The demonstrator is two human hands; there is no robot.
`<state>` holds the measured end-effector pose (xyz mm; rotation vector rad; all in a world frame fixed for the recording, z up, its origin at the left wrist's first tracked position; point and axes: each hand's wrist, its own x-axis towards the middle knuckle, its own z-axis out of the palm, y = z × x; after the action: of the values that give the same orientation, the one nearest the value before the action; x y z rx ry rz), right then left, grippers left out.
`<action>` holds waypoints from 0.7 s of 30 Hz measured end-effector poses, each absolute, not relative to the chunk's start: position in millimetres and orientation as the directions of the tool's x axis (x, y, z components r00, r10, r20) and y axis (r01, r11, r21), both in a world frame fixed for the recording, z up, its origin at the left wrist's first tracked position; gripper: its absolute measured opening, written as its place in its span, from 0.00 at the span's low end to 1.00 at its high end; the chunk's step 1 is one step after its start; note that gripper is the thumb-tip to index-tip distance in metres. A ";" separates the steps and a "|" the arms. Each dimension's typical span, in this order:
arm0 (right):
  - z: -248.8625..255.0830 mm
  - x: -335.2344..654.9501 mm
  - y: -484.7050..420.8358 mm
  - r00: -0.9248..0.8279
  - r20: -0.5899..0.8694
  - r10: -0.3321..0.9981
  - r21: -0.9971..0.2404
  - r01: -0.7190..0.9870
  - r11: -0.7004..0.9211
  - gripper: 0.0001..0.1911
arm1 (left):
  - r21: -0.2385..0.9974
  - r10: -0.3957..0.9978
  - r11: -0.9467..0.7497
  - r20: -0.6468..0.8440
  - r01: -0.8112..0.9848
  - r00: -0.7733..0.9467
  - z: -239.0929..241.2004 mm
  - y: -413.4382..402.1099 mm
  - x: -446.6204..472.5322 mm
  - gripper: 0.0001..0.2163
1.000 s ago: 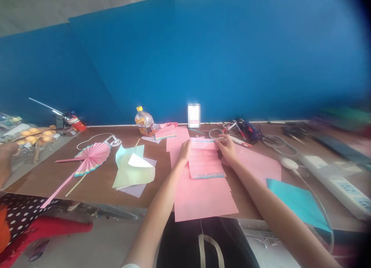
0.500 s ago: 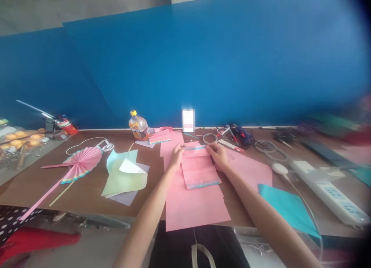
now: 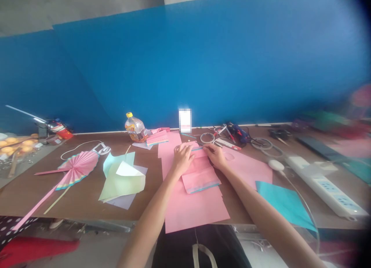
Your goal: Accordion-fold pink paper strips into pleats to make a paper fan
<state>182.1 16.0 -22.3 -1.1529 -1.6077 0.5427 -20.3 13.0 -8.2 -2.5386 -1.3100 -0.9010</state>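
A pink paper sheet with blue-edged strips (image 3: 199,177) lies over larger pink sheets (image 3: 194,210) on the brown table. Its far end is folded over toward me. My left hand (image 3: 183,156) presses on the left part of that folded end, its fingers bent over the paper. At the right end of the same fold, my right hand (image 3: 215,155) pinches the edge between thumb and fingers. Beneath my right forearm another pink sheet (image 3: 249,167) spreads out to the right.
To the left lie a pink pleated paper fan (image 3: 78,168) and pale green and blue sheets (image 3: 123,183). A yellow-capped bottle (image 3: 135,128) stands at the back. On the right are a teal sheet (image 3: 285,204), a power strip (image 3: 327,186), pliers (image 3: 228,132) and a tape ring (image 3: 207,138).
My left hand has shifted from the fold's left edge onto the paper, its fingers now lying across it. My right hand stays at the right corner. The view has turned slightly right.
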 end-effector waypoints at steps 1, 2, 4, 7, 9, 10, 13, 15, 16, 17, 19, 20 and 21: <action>-20.0 180.9 14.3 -0.012 0.489 0.872 -0.793 0.409 0.451 0.14 | 0.136 0.698 -0.604 0.566 0.785 0.439 -9.6 13.4 -19.4 0.16; -17.8 179.6 12.5 -0.021 0.499 0.867 -0.786 0.411 0.462 0.14 | 0.138 0.705 -0.596 0.561 0.791 0.433 -10.9 14.2 -18.8 0.14; -14.3 176.5 9.2 -0.031 0.506 0.862 -0.779 0.413 0.473 0.14 | 0.155 0.715 -0.590 0.555 0.792 0.425 -12.9 15.8 -18.7 0.11; -13.0 171.5 5.4 -0.003 0.496 0.868 -0.809 0.361 0.464 0.13 | 0.199 0.714 -0.610 0.558 0.767 0.423 -14.6 17.4 -20.7 0.11; -14.3 168.8 4.2 0.019 0.475 0.880 -0.841 0.304 0.447 0.13 | 0.220 0.710 -0.621 0.565 0.753 0.420 -15.8 17.5 -21.8 0.11; -15.3 168.0 4.2 0.025 0.465 0.885 -0.854 0.278 0.440 0.13 | 0.226 0.710 -0.621 0.567 0.750 0.417 -16.4 17.4 -22.0 0.13; -18.3 167.4 5.7 0.020 0.454 0.891 -0.866 0.242 0.437 0.10 | 0.249 0.728 -0.608 0.554 0.753 0.404 -17.6 16.6 -20.5 0.16; -19.2 168.2 7.1 0.026 0.455 0.890 -0.866 0.247 0.436 0.09 | 0.266 0.738 -0.607 0.538 0.749 0.407 -17.2 15.7 -18.8 0.14; -19.1 168.7 7.6 0.030 0.452 0.891 -0.867 0.251 0.431 0.10 | 0.271 0.739 -0.613 0.529 0.743 0.417 -16.6 15.2 -18.1 0.13; -18.8 169.2 7.8 0.034 0.447 0.894 -0.869 0.255 0.425 0.10 | 0.272 0.737 -0.622 0.520 0.734 0.432 -15.9 14.7 -17.7 0.13; -17.5 169.9 7.4 0.043 0.436 0.899 -0.873 0.261 0.411 0.10 | 0.268 0.728 -0.642 0.506 0.718 0.462 -14.6 13.9 -17.6 0.15; -16.8 170.1 6.9 0.045 0.433 0.900 -0.874 0.266 0.407 0.10 | 0.265 0.724 -0.649 0.502 0.713 0.473 -14.1 13.7 -17.8 0.17; -16.2 170.2 6.3 0.049 0.431 0.901 -0.874 0.272 0.403 0.10 | 0.264 0.722 -0.653 0.499 0.710 0.478 -13.7 13.5 -18.1 0.18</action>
<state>170.2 6.3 -16.2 -1.1035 -1.4851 0.6713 -18.1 13.5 -13.7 -2.7188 -1.3173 -0.9344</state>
